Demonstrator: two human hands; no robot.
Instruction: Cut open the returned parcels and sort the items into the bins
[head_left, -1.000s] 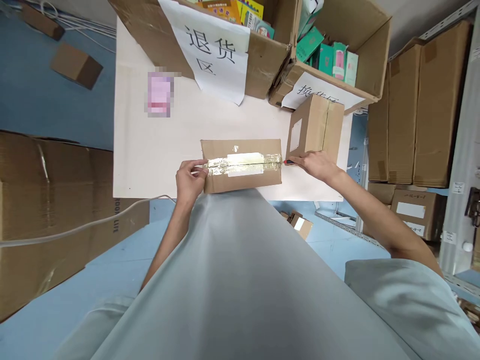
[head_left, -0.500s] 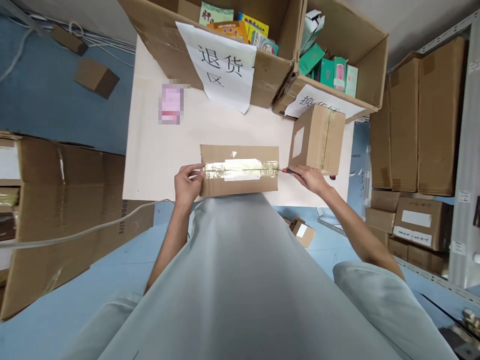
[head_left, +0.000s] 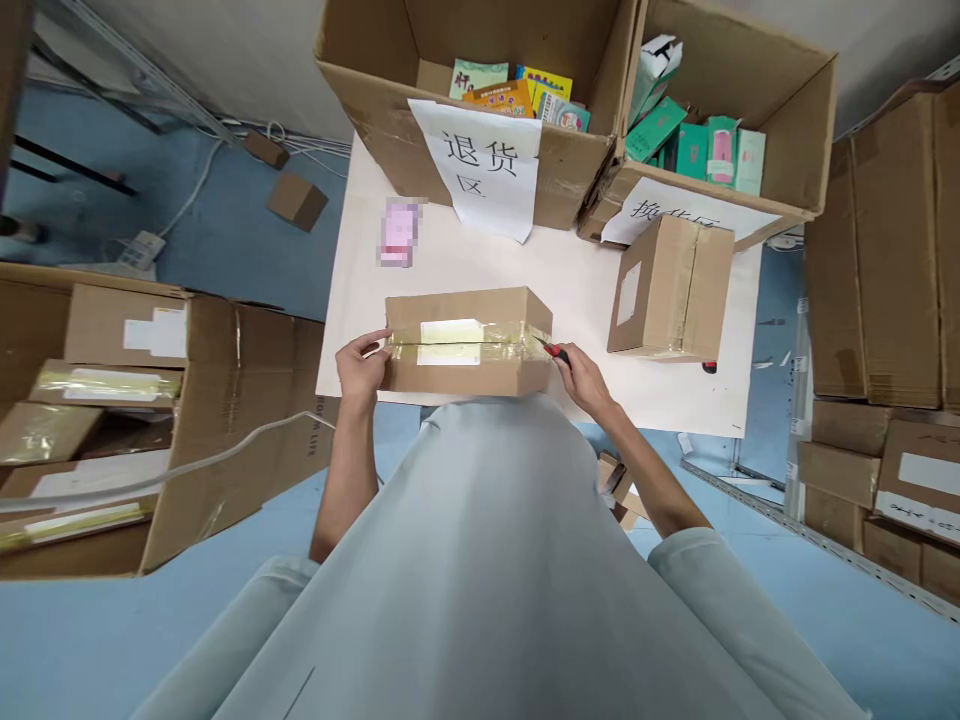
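Observation:
A taped cardboard box (head_left: 454, 375) lies at the front of the white table. Its top seam is slit lengthwise through the clear tape and white label. My left hand (head_left: 361, 368) grips the box's left end, thumb and fingers at the edge. In my right hand (head_left: 585, 382) is a red and black box cutter (head_left: 556, 352), its blade against the tape at the box's right end. That right end is tipped into view, showing its side face.
Behind stand two large open cartons, a left one (head_left: 360, 105) and a right one (head_left: 799, 150), with paper signs and small packs inside. A sealed box (head_left: 634, 320) sits at right on the table (head_left: 480, 262). A blurred pink item (head_left: 399, 235) lies left. An open carton of parcels (head_left: 255, 400) stands at far left.
The box has shifted left and tilted so that its right end face shows. My right hand has brought the box cutter left onto that end. The head view has swung left.

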